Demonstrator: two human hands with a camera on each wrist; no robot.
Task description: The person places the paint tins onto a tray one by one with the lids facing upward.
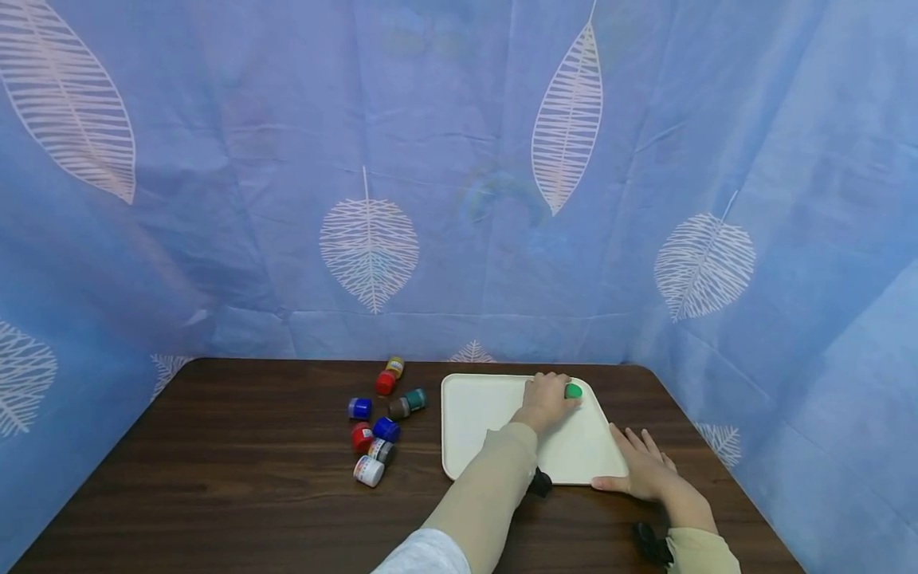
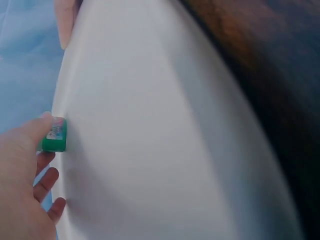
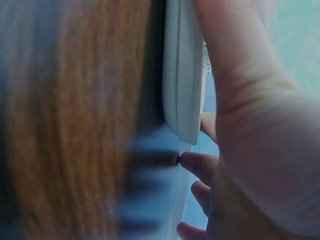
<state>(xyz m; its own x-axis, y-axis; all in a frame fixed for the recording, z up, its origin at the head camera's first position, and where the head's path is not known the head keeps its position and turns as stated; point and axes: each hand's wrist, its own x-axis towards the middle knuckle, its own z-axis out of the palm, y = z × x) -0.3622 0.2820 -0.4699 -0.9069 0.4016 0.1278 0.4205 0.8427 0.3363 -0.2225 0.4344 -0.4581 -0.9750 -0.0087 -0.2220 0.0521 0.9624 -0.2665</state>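
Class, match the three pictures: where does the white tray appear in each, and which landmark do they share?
Head: white tray, lower half, right of centre, with one arm reaching across it.
Left wrist: white tray, a pale expanse filling the middle from top to bottom.
Right wrist: white tray, a narrow upright strip just right of centre, running down from the top edge.
Shared landmark: the brown tabletop.

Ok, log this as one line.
left hand: pinches green jar; right hand: at white tray, near-right corner; other jars: left of tray
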